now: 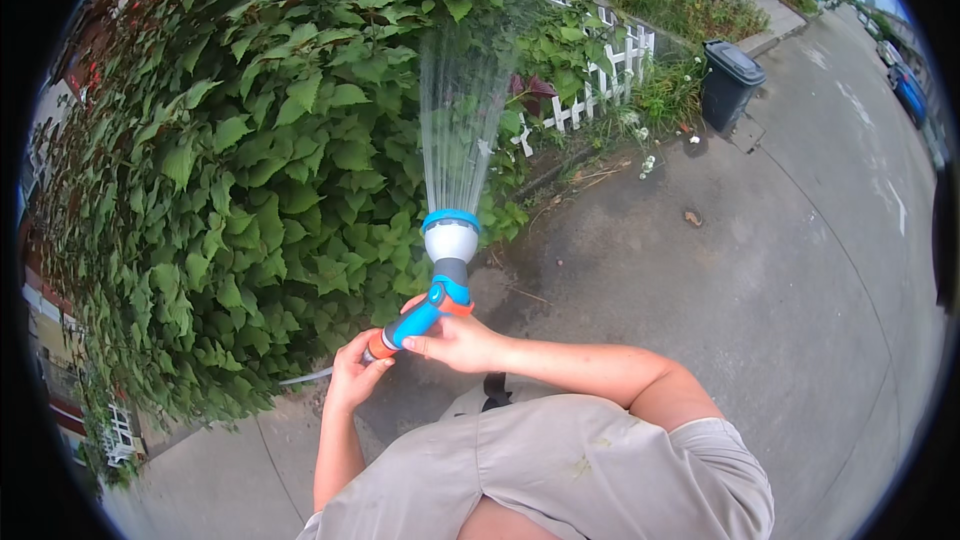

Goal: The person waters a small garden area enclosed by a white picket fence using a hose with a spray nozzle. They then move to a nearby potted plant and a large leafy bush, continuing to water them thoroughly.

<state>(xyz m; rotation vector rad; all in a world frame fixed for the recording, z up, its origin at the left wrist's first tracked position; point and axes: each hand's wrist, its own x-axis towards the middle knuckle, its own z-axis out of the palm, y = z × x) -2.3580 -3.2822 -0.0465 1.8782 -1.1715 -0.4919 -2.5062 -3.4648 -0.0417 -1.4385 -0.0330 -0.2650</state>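
Note:
A blue, grey and orange hose spray nozzle [424, 315] is held in front of my body, its white head pointing away from me. My right hand [461, 341] is wrapped around the nozzle's handle. Lower and to the left, my left hand [356, 371] grips the orange and grey connector end, where a pale hose [306, 377] runs off to the left. From the head, a fan of water jets [457, 135] sprays towards a large leafy green bush [277, 127]. Parts of the fingers of both hands are hidden behind the nozzle.
A low white picket fence [619, 67] borders the plants at the upper right. A dark lidded waste bin [727, 86] stands beside it on the grey pavement [712, 300], which is wet near the bush. A blue car [907, 94] is at the far right.

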